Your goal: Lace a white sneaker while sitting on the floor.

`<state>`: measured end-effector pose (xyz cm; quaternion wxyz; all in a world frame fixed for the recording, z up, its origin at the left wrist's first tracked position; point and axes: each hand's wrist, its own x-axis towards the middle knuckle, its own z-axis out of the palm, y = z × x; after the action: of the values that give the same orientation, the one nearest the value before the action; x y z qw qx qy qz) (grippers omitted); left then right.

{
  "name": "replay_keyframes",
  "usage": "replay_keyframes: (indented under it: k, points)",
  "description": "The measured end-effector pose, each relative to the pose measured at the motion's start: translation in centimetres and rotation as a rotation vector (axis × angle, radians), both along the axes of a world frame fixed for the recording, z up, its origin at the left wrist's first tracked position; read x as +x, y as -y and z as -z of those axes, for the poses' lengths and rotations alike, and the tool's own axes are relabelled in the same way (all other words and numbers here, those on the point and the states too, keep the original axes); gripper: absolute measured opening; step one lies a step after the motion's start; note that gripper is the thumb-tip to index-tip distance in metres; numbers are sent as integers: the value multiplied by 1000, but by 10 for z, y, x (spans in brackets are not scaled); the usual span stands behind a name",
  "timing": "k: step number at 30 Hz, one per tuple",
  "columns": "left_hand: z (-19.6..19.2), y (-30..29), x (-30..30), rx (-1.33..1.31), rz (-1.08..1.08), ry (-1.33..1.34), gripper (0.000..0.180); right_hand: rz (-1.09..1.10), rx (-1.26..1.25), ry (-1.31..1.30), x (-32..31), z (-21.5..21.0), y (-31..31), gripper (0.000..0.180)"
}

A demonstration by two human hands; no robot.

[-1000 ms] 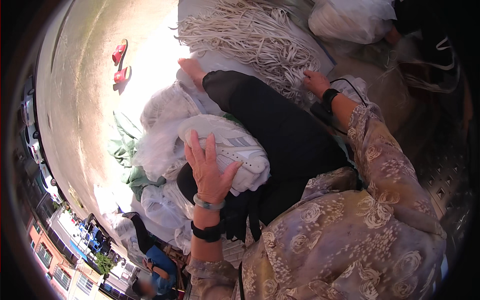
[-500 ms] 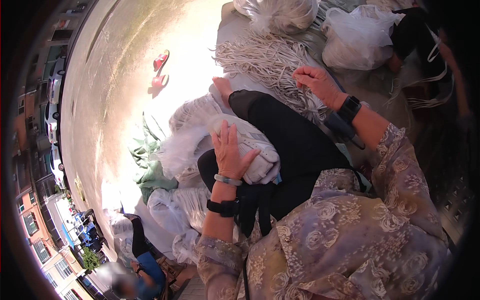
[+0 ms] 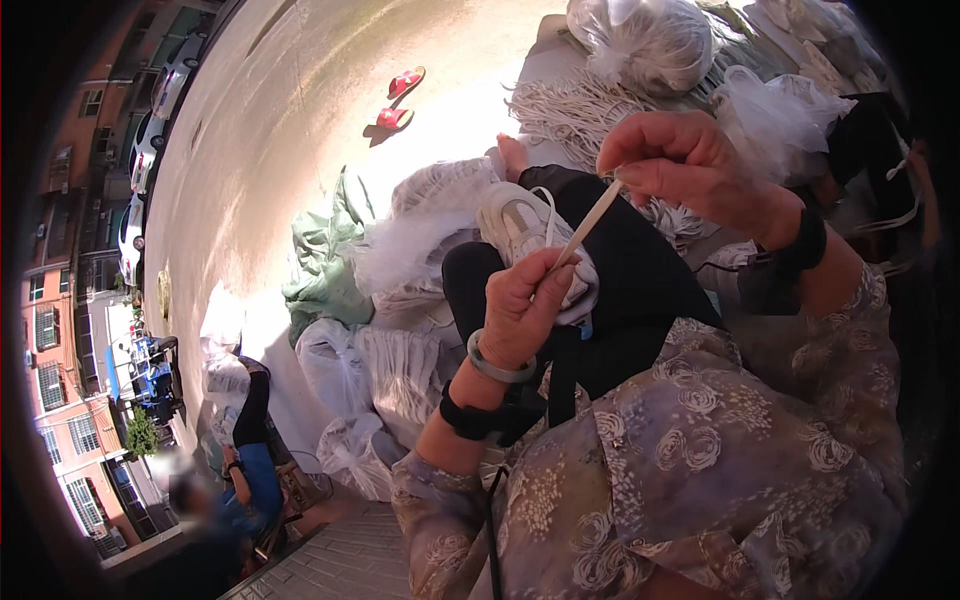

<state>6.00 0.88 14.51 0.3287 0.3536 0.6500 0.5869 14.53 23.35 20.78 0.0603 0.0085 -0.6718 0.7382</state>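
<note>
A flat off-white shoelace [image 3: 594, 222] is stretched between my two hands, with a loop of it rising behind. Its lower part is pinched in my left hand [image 3: 525, 308], while the fingertips of my right hand [image 3: 690, 165] close on the upper end. Behind my left hand a white sneaker [image 3: 515, 218] rests on my lap between my black-trousered legs, partly hidden by that hand. Beyond my right hand lies a large pile of white shoelaces [image 3: 565, 112], its near part covered by the hand.
Clear plastic bags of white shoes [image 3: 395, 365] lie along my left, beside a green cloth sack [image 3: 325, 265]. More plastic bags [image 3: 645, 45] stand at the far right. Red slippers [image 3: 397, 118] lie on the ground ahead. Another person in blue [image 3: 262, 490] sits at the lower left.
My right hand has come up from the lace pile, bringing a shoelace nearer. My left hand has left the sneaker's top and now pinches the lace. The whole view has shifted.
</note>
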Motion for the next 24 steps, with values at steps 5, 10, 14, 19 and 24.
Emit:
replay_keyframes:
  k: [5,10,14,19,24]
  points:
    - [12,26,-18,-33,-130,-95,12,181,229,-26,-15,26,-40,12]
    - [30,63,-38,-216,-171,-187,8,480,280,161,-23,142,-115,12]
    - [32,103,-50,-336,-167,-137,5,686,321,308,9,181,-173,12]
    - [47,101,-56,-381,-219,-108,6,708,961,563,40,217,-215,14]
    - [61,40,-30,-237,-165,-304,9,214,778,60,-23,183,-56,21]
